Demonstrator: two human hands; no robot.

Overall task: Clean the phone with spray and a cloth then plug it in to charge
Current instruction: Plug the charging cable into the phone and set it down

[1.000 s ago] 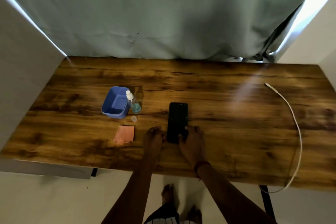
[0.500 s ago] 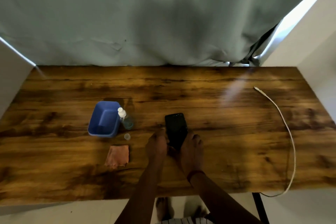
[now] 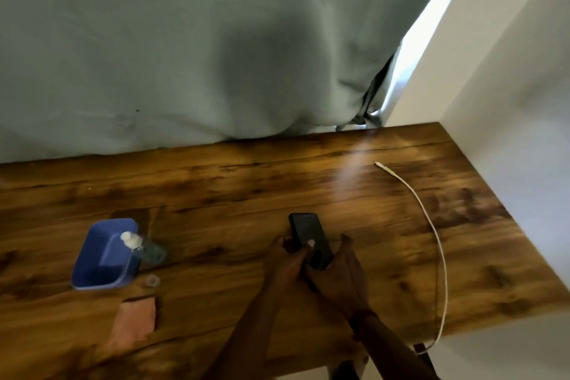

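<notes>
One head-worn view looks steeply down from above the desk's (image 3: 216,194) near edge, facing the curtain (image 3: 185,40) behind it.

A dark, knotty wooden worktop (image 3: 216,188) runs to a grey-green curtain (image 3: 185,40) along its far edge. Daylight (image 3: 431,25) glares through a gap at the curtain's right side, beside a white wall (image 3: 509,102) that meets the far right corner.
</notes>
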